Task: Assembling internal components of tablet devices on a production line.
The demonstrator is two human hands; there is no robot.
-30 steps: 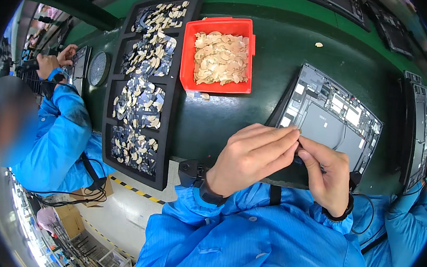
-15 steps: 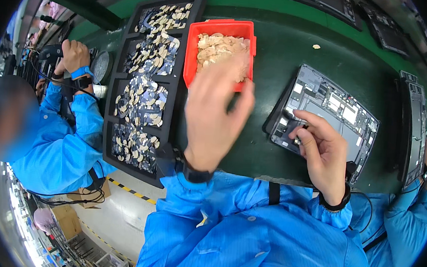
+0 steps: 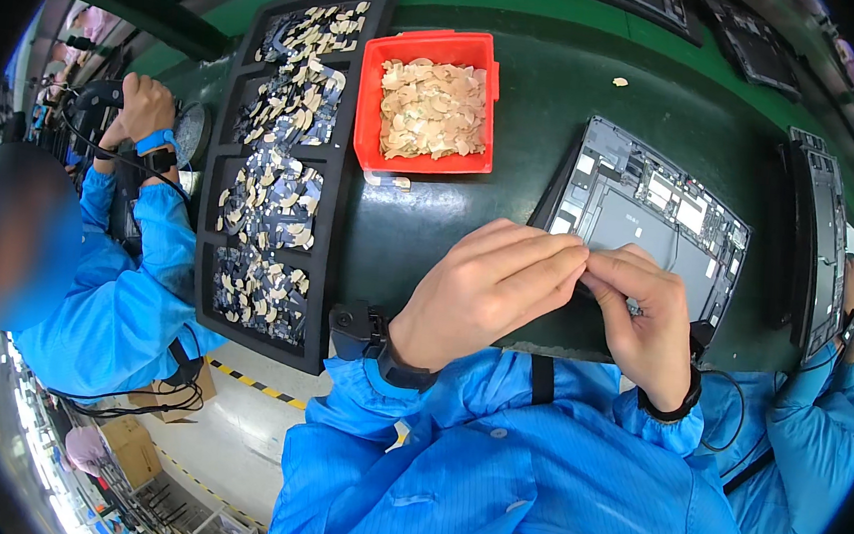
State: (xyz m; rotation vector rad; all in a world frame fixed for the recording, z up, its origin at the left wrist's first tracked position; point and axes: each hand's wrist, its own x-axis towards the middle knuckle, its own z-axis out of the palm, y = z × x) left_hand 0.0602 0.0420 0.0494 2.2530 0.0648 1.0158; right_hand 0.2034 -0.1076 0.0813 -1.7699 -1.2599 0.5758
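My left hand (image 3: 490,290) and my right hand (image 3: 652,313) meet fingertip to fingertip over the near left corner of an opened laptop base (image 3: 635,233). Both are closed in a pinch; whatever small thing lies between the fingertips is hidden. The laptop base is grey, with its circuit boards and a large flat battery exposed, and it sits tilted on the green bench. Left of it stands a red bin (image 3: 368,112) heaped with pale tan curved scraps (image 3: 434,112). A black compartment tray (image 3: 339,180) full of small dark pieces with tan curved tabs lies further left.
One tan scrap (image 3: 620,81) lies on the green bench (image 3: 552,76). More laptop bases stand at the right (image 3: 818,238) and along the far edge (image 3: 751,42). At the left, a co-worker in a blue sleeve (image 3: 135,274) works close to the tray; another person's sleeve (image 3: 801,427) shows at the right.
My left hand has come back from over the red bin, moving right and nearer to meet my right hand. The right hand's fingers have drawn together. The whole view has shifted slightly.
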